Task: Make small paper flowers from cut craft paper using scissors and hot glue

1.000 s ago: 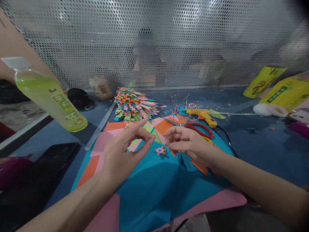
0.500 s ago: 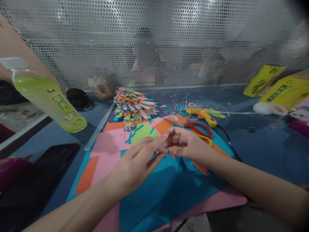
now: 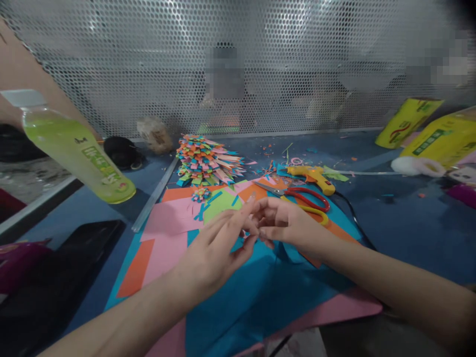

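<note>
My left hand (image 3: 217, 250) and my right hand (image 3: 288, 220) meet in the middle over a large blue paper sheet (image 3: 267, 297). Their fingertips are curled together, closed on something small that the fingers hide. Just beyond them lie a green paper piece (image 3: 219, 206) with thin blue strips (image 3: 201, 212) and a small multicoloured paper flower (image 3: 201, 194). Scissors (image 3: 292, 191) with red and yellow handles rest beside my right hand. Farther back stands a cone of folded coloured paper strips (image 3: 206, 161), with a yellow glue gun (image 3: 311, 174) to its right.
Pink paper (image 3: 167, 220) and orange paper (image 3: 137, 267) lie on the left. A green drink bottle (image 3: 80, 153), a black phone-like slab (image 3: 92, 240) and a clear strip (image 3: 154, 198) flank them. Yellow packages (image 3: 407, 121) stand at right, before a perforated metal panel (image 3: 282, 49). A black cord (image 3: 351, 215) trails rightward.
My left fingers have bent and a fingertip now points upward. Both hands stay close together in nearly the same place; the view has shifted slightly.
</note>
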`<act>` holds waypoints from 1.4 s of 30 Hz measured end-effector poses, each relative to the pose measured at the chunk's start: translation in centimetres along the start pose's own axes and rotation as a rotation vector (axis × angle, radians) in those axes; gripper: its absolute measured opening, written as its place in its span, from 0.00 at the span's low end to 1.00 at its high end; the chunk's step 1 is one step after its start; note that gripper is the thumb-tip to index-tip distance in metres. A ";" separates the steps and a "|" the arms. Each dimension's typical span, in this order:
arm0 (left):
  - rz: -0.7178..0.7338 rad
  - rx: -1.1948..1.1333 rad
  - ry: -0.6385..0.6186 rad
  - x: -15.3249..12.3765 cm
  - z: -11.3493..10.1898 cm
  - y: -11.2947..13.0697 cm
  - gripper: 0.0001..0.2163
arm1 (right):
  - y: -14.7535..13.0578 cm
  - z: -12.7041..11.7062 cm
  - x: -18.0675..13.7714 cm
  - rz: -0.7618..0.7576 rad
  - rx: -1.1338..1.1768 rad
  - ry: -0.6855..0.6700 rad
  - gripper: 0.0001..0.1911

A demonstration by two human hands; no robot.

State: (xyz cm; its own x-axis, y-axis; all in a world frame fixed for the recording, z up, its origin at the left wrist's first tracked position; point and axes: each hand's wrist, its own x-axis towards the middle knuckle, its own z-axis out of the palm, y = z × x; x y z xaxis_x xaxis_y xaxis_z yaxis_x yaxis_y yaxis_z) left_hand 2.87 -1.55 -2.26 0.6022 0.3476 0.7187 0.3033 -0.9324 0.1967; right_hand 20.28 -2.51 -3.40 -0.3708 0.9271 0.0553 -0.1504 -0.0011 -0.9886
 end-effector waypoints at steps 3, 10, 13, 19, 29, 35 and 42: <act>-0.009 -0.033 0.035 0.2 -0.5 -0.1 0.31 | 0.1 0.0 0.0 0.000 -0.003 0.017 0.16; -0.133 -0.181 0.180 0.1 -1.1 -1.2 0.33 | 0.3 -0.1 0.2 0.000 -0.021 0.077 0.18; -0.077 -0.160 0.113 0.1 -0.9 -1.1 0.34 | 0.3 -0.1 0.2 0.007 -0.023 0.080 0.19; 0.037 -0.006 0.041 0.1 -0.7 -0.4 0.32 | 0.2 -0.1 0.1 -0.004 -0.017 0.050 0.17; 0.236 0.217 -0.061 -0.7 -0.6 -1.2 0.32 | 0.2 0.1 0.0 -0.015 0.008 0.060 0.15; 0.453 0.380 -0.067 -0.4 -1.1 -0.5 0.26 | 0.2 0.4 0.1 0.007 -0.004 0.051 0.16; 0.280 0.351 0.030 -0.4 -1.0 -1.1 0.28 | -0.4 0.5 0.1 0.093 0.059 0.060 0.16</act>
State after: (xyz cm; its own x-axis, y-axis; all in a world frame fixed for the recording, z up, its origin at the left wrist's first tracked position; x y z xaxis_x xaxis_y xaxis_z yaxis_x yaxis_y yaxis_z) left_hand 1.58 -0.80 -2.11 0.6768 0.0789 0.7319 0.3672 -0.8979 -0.2428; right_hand 19.88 -2.64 -2.98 -0.3301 0.9428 -0.0464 -0.1720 -0.1084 -0.9791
